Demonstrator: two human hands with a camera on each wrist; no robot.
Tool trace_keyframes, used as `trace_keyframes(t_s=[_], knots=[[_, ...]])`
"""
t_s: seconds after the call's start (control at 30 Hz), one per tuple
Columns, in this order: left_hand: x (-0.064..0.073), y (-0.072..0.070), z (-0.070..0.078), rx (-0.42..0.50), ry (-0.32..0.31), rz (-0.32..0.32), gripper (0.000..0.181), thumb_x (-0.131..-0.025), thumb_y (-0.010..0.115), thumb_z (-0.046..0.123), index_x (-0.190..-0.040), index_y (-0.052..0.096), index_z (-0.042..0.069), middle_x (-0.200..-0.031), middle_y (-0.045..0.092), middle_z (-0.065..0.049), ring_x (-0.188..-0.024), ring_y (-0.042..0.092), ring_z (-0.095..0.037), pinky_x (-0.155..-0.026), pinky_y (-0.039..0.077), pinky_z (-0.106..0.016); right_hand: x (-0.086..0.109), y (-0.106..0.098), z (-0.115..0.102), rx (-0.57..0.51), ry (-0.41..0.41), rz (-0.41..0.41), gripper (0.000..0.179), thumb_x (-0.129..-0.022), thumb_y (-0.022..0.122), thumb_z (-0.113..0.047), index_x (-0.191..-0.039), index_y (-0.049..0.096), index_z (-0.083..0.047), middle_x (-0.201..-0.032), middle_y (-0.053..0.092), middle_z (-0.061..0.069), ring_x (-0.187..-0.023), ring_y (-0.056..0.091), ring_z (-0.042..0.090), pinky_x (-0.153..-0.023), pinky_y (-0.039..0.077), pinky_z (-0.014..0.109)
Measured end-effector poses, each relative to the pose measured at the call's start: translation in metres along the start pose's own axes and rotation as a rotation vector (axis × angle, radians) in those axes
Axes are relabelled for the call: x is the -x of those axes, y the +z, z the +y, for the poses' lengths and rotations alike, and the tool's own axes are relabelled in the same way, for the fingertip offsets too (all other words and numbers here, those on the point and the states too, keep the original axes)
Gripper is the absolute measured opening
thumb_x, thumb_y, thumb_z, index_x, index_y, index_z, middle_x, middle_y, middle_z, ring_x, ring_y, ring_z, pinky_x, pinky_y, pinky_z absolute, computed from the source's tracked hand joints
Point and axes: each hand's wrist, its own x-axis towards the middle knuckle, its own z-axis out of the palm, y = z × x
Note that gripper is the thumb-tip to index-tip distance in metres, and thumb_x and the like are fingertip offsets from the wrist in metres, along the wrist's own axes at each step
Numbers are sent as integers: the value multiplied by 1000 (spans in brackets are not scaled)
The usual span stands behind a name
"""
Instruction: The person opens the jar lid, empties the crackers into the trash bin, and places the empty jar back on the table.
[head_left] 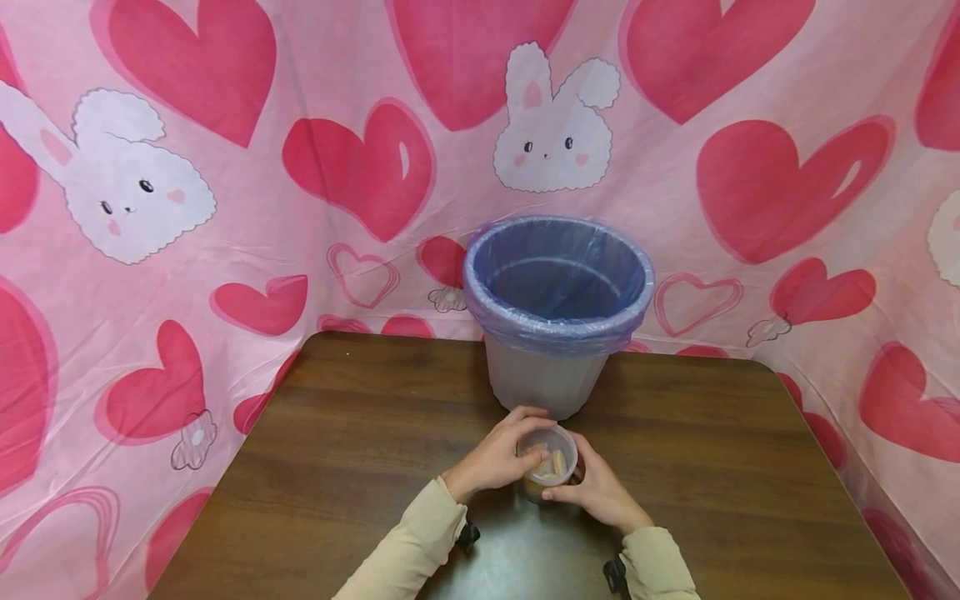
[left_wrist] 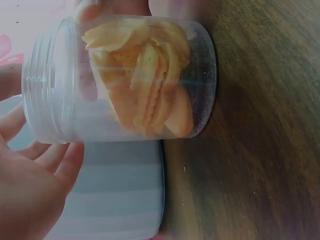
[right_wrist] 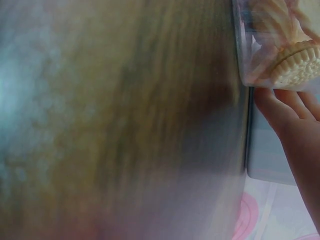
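Note:
A clear plastic jar [head_left: 550,467] with a threaded neck and no lid on it stands upright close over the table, in front of the bin. Broken pieces of biscuit [left_wrist: 145,75] fill its lower part; a round biscuit [right_wrist: 297,65] with a ridged edge shows in the right wrist view. My left hand [head_left: 497,454] is round the jar's left side and rim, some fingers against the wall and one digit over the mouth. From the other side my right hand [head_left: 600,487] grips the jar, thumb at the front, fingers partly hidden behind it.
A pale bin [head_left: 543,375] with a blue plastic liner [head_left: 637,312] over its rim stands at the back of the brown wooden table [head_left: 360,433]. Pink cloth [head_left: 247,200] with hearts and rabbits hangs behind and on both sides.

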Motion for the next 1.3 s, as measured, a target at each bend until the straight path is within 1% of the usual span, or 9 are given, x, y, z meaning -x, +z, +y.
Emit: trace_keyframes(t_s=[0.1,0.2,0.4,0.53,0.67,0.8,1.0,1.2,1.3], knots=[[0,1,0,4,17,-25,39,-83,61,18,-121,54,16,-129,46,-6,-117,45,-14,-95,40,-30,0,0,-1,2,8,0,84,-63,81,-23,-132,33,-26,-132,41,0,-123,39,22,-96,35,18],[0,1,1,3,26,-36,37,-83,61,15,-119,55,15,-128,47,-5,-117,46,-14,-96,40,-29,1,1,-1,0,9,1,84,-62,81,-23,-131,33,-27,-131,42,-1,-123,40,22,-95,36,17],[1,1,2,-8,29,-13,36,-82,62,17,-117,56,13,-123,50,-2,-114,48,-12,-95,40,-27,1,1,-1,-16,-9,-2,84,-62,81,-21,-132,33,-26,-131,41,1,-122,41,23,-93,37,15],[2,0,3,-5,8,3,36,-82,63,20,-117,57,14,-119,51,0,-111,49,-10,-93,40,-26,0,1,-1,-29,-23,-6,85,-62,81,-19,-132,33,-25,-132,41,2,-121,41,23,-92,38,15],[3,1,2,-7,-4,10,38,-81,64,21,-118,56,15,-116,51,1,-108,49,-10,-92,41,-25,1,1,-1,-26,-19,-6,85,-62,81,-20,-132,33,-25,-132,41,1,-121,41,22,-91,38,15],[3,1,1,-6,-10,14,39,-81,64,21,-118,56,14,-115,51,1,-107,50,-10,-90,42,-25,1,1,0,-33,-21,-10,85,-62,81,-20,-132,32,-24,-132,40,2,-121,41,22,-91,39,15],[3,-2,2,-14,-20,15,39,-82,63,24,-119,55,15,-113,51,0,-104,52,-16,-89,42,-25,0,1,0,-59,-24,-13,86,-61,81,-19,-132,33,-23,-132,40,3,-120,42,24,-90,40,16],[4,-4,2,-27,-22,28,39,-83,62,25,-120,55,14,-110,52,-1,-101,52,-13,-85,43,-23,0,0,0,-70,-60,-28,85,-63,80,-17,-134,31,-17,-134,38,9,-121,41,30,-91,41,19],[3,-5,2,-22,-24,28,40,-83,61,23,-121,54,12,-108,52,-1,-98,52,-15,-82,43,-22,0,0,1,-70,-60,-23,85,-63,80,-17,-134,32,-18,-133,38,8,-121,41,29,-91,41,19]])
